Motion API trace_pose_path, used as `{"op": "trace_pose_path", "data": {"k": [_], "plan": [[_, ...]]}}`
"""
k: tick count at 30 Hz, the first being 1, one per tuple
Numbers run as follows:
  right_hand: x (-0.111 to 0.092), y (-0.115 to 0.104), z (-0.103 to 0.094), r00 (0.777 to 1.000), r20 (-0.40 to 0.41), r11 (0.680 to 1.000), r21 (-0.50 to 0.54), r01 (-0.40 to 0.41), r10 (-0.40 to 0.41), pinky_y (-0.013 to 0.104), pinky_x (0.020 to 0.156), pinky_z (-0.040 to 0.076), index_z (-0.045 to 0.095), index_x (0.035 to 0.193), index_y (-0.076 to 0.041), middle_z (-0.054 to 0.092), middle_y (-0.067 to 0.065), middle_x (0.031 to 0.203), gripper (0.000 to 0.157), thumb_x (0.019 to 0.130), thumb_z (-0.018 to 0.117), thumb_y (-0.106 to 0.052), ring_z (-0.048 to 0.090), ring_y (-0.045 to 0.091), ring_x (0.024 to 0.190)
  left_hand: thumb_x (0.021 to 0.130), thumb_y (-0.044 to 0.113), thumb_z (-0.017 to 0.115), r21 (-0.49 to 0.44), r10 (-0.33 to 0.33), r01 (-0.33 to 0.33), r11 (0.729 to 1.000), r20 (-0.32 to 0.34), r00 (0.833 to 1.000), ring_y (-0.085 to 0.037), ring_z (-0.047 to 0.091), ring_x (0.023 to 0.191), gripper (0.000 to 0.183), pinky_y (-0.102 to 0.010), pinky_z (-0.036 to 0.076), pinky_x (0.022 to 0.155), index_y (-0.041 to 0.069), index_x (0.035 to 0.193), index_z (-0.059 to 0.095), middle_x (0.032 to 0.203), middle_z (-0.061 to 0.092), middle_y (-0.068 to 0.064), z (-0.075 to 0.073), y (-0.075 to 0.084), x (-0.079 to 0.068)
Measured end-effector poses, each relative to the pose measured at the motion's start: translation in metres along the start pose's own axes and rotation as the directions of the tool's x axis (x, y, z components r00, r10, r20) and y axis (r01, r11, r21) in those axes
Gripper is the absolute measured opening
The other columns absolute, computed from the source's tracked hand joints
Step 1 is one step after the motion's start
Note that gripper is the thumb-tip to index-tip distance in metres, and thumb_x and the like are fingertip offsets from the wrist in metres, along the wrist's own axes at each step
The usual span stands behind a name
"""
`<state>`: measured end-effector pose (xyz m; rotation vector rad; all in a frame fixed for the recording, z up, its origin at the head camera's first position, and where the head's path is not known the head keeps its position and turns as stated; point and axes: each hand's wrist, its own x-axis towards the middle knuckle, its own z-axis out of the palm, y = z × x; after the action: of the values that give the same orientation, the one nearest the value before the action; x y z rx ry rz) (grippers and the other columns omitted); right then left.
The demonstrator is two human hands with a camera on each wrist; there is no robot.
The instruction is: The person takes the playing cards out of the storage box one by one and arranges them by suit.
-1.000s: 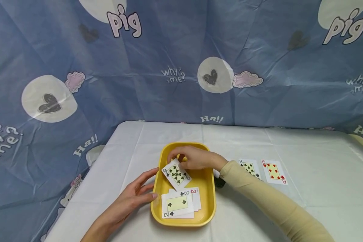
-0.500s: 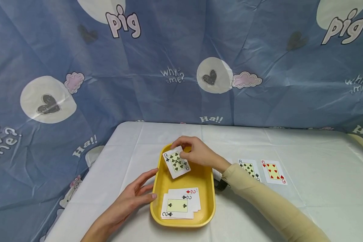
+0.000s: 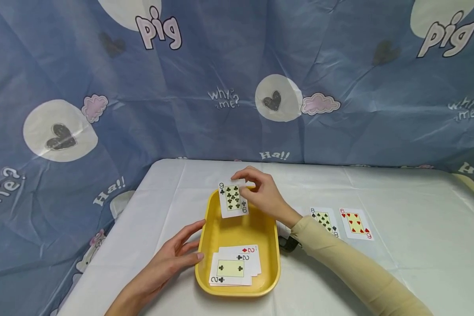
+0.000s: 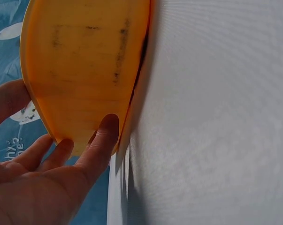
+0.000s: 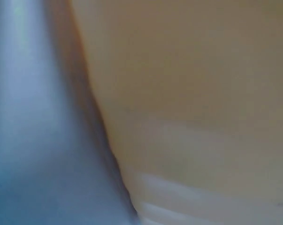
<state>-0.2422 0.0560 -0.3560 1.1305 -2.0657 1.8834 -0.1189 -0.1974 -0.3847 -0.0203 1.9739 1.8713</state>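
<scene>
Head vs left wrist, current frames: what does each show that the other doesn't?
Head only: the right hand pinching the nine of clubs at the far end of the yellow tray; the two of clubs and two of diamonds inside it; the eight of spades and six of hearts on the table.

Left wrist only: dark smudges on the tray's outside.

Both: the left hand touching the tray, the white table surface, the patterned blue cloth.

Big tan surface (image 5: 197,79) hogs most of the right wrist view, super blurry, pale streaks (image 5: 169,186) near the bottom, dark edge (image 5: 91,108) slanting beside hazy blue-grey stuff (image 5: 33,136).
</scene>
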Motion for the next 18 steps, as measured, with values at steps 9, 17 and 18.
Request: {"op": "trace_pose_path", "data": {"k": [9,17,18], "plan": [[-0.012,-0.014,0.0,0.991,-0.109,0.997,-0.036,-0.075,0.071,0.03,0.073,0.047,0.065,0.112,0.01,0.059,0.023,0.112,0.027,0.088,0.054,0.014,0.048,0.031,0.089,0.088,0.019,0.074,0.006,0.002,-0.002,1.0,0.016,1.0,-0.028,0.045,0.134,0.072,-0.046,0.043,0.102,0.026,0.15,0.038,0.157,0.029,-0.002,0.001,-0.003,0.001],[-0.026,-0.002,-0.011,0.964,-0.145,0.974,-0.006,-0.229,0.225,0.054,0.066,0.055,0.063,0.123,0.0,0.057,0.014,0.126,0.03,0.094,0.06,0.005,0.059,0.035,0.092,0.088,0.018,0.074,0.012,-0.008,0.008,1.0,0.003,1.0,-0.027,0.048,0.131,0.071,-0.045,0.043,0.102,0.026,0.15,0.039,0.158,0.025,-0.003,0.001,0.0,0.001],[-0.028,0.0,-0.013,0.962,-0.142,0.973,0.016,-0.232,0.232,0.054,0.066,0.055,0.062,0.123,-0.001,0.057,0.013,0.126,0.029,0.095,0.061,0.003,0.059,0.035,0.092,0.088,0.018,0.074,0.012,-0.007,0.007,1.0,0.002,1.0,-0.027,0.048,0.131,0.071,-0.045,0.042,0.102,0.026,0.15,0.039,0.158,0.026,-0.003,0.001,0.0,0.001]]}}
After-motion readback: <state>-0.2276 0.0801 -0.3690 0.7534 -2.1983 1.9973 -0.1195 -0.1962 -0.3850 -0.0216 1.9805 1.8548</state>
